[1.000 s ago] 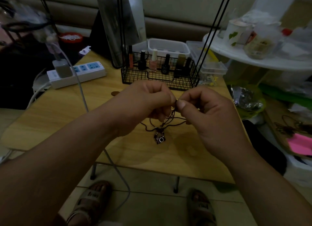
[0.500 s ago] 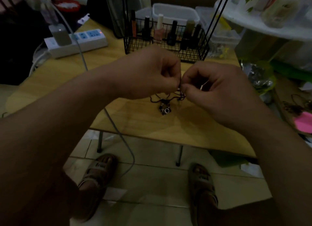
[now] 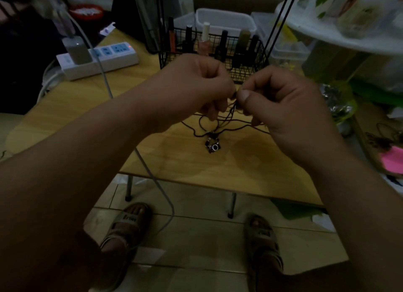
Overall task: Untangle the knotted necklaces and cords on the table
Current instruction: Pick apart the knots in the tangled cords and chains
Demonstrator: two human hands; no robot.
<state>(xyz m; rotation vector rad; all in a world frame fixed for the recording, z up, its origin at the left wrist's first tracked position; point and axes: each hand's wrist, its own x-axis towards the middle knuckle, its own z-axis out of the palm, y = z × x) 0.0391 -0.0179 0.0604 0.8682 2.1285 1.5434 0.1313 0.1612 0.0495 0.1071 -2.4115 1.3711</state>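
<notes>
Mid-untangle, I'd say: left hand (image 3: 196, 89) and right hand (image 3: 281, 104) both pinch the black cord (image 3: 231, 114) at one knot, fingertips nearly touching. Loops drop to the pendant (image 3: 213, 147) on the table (image 3: 174, 160), at six o'clock. Next calls for gentle teasing apart, no yanking.

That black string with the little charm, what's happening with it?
A person is working on a knot in the black cord. The left hand and the right hand pinch it close together, raised above the wooden table. The rest droops in tangled loops, with the small charm lowest, down by the tabletop. The tangle is not undone yet.
</notes>
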